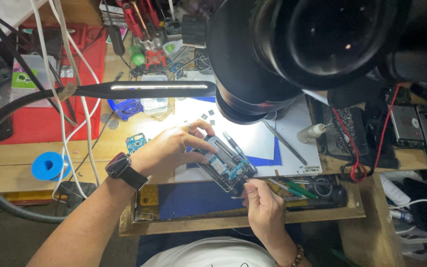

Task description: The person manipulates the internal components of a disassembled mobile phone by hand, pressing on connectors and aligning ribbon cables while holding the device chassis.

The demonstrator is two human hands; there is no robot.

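Left hand (pixel 166 148) grips an opened smartphone (pixel 226 165) on the tabletop (pixel 124 148) below a microscope (pixel 273 54). Right hand (pixel 262 202) pinches a thin tool (pixel 240 187), its tip hard to make out.

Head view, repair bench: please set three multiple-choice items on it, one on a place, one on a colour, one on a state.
1. Where does the blue tape roll lie?
A. On the bench beyond the left hand's wrist
B. In the open drawer
C. On the white mat

2. What colour is the strap of the wristwatch?
A. Red
B. Black
C. White

3. How is the opened phone held?
A. Lying free, untouched
B. Gripped by the left hand while the right hand holds a thin tool to it
C. Clamped in a vice

Answers:
1 A: it lies left of the forearm.
2 B: the band is dark.
3 B: fingers grip its edge.
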